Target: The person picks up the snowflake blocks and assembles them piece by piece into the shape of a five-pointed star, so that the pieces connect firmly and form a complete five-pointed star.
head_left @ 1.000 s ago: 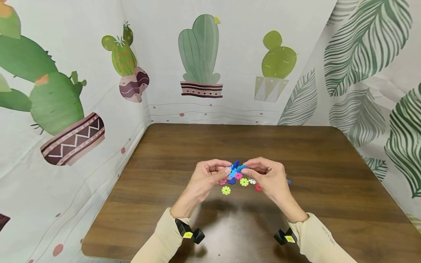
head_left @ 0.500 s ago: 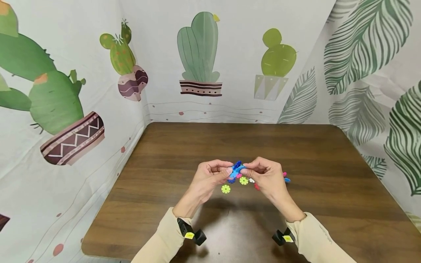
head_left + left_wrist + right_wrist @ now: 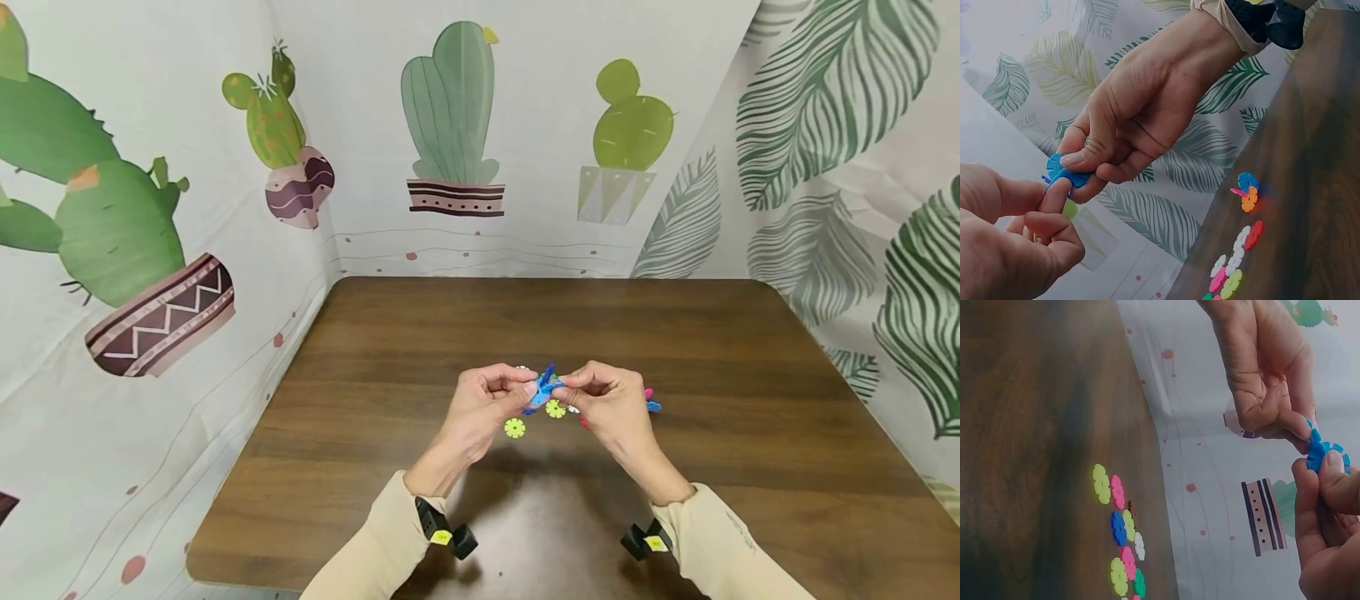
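While both sleeves (image 3: 382,533) reach in over the near side of the table (image 3: 450,325), a small camera sits on each wrist. Left hand (image 3: 480,412): thumb and index pinch the blue discs (image 3: 540,397) from the left, other fingers bent in. Right hand (image 3: 621,414): thumb and index pinch from the right, same deal. Discs are up off the tabletop, between the two sets of fingertips, probably so both hands can work the small parts from opposite sides. One dark blue disc (image 3: 548,375), seen nearly edge-on, points up and leans slightly right in the head view; that's its long axis (full cluster shape is hidden by fingers, can't call it). Beneath and beyond, loose discs lie flat: a lime disc (image 3: 514,427) out to the left, others bunched close, likely for easy reach. Past the right hand, a blue-orange-pink clump (image 3: 1249,191) looks joined, set apart from the loose ones. Farthest: wall cloth (image 3: 532,125), cacti and leaves.
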Demonstrator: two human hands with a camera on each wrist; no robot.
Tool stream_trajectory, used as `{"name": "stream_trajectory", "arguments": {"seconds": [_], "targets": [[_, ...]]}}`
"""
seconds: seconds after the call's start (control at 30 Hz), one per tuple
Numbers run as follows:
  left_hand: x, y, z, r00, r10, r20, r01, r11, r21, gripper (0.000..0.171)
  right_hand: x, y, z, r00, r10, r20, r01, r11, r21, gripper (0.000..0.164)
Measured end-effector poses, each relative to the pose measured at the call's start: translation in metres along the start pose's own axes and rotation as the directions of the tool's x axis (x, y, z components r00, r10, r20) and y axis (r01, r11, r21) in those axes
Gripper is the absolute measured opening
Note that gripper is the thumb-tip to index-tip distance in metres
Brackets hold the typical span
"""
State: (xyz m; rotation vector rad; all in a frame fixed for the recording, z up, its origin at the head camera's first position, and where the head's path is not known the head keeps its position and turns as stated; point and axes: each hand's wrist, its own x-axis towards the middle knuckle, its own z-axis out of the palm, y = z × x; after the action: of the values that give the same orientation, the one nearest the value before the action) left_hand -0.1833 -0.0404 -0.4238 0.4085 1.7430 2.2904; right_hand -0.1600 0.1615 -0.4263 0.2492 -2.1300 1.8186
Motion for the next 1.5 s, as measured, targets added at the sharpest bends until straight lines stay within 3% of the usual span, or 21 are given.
{"name": "stream_trajectory", "arguments": {"seconds": [0.23,0.4,0.5,0.63,0.73,0.8,0.97,1.07,1.2,1.3,1.4,1.5], "targets": [[0.0,-0.006,-0.002,0.999,-0.01,0.033,0.005,0.991,0.131,0.026,0.0,0.002,-0.016,0.993,-0.011,0.115,0.023,0.994,-0.106,0.012],[0.002,-0.009,-0.006,0.994,-0.024,0.104,0.0,0.973,0.229,0.035,0.01,0.014,-0.042,0.997,0.012,0.075,0.009,0.963,-0.27,0.01],[0.002,-0.011,-0.012,0.994,-0.038,0.099,0.011,0.964,0.265,0.038,0.019,0.028,-0.065,1.0,0.023,0.017,-0.014,0.91,-0.414,0.01],[0.003,-0.017,-0.025,0.996,-0.072,0.048,0.056,0.959,0.279,0.036,0.029,0.055,-0.098,0.998,0.05,-0.028,-0.057,0.798,-0.601,0.01],[0.005,-0.025,-0.036,0.996,-0.086,-0.002,0.083,0.955,0.283,0.034,0.033,0.074,-0.117,0.997,0.07,-0.039,-0.078,0.725,-0.685,0.01],[0.008,-0.031,-0.043,0.996,-0.084,-0.038,0.092,0.949,0.301,0.031,0.034,0.084,-0.125,0.995,0.089,-0.04,-0.091,0.701,-0.708,0.01],[0.014,-0.042,-0.062,0.991,-0.063,-0.121,0.103,0.925,0.365,0.029,0.032,0.099,-0.136,0.983,0.183,-0.032,-0.153,0.7,-0.698,0.013],[0.018,-0.046,-0.075,0.984,-0.031,-0.177,0.102,0.905,0.412,0.026,0.03,0.1,-0.137,0.98,0.194,-0.044,-0.171,0.705,-0.688,0.017],[0.024,-0.053,-0.094,0.968,0.022,-0.25,0.109,0.861,0.497,0.02,0.024,0.093,-0.126,0.996,0.05,-0.071,-0.085,0.718,-0.69,0.016],[0.029,-0.056,-0.104,0.959,0.06,-0.277,0.112,0.817,0.565,0.018,0.017,0.085,-0.108,0.999,-0.039,-0.032,0.008,0.754,-0.657,0.013],[0.032,-0.059,-0.109,0.951,0.086,-0.295,0.12,0.781,0.613,0.021,0.01,0.081,-0.09,0.994,0.06,0.089,0.002,0.82,-0.573,0.015],[0.033,-0.064,-0.111,0.947,0.107,-0.302,0.119,0.757,0.643,0.022,0.004,0.087,-0.077,0.952,0.212,0.219,-0.074,0.857,-0.51,0.021]]}}
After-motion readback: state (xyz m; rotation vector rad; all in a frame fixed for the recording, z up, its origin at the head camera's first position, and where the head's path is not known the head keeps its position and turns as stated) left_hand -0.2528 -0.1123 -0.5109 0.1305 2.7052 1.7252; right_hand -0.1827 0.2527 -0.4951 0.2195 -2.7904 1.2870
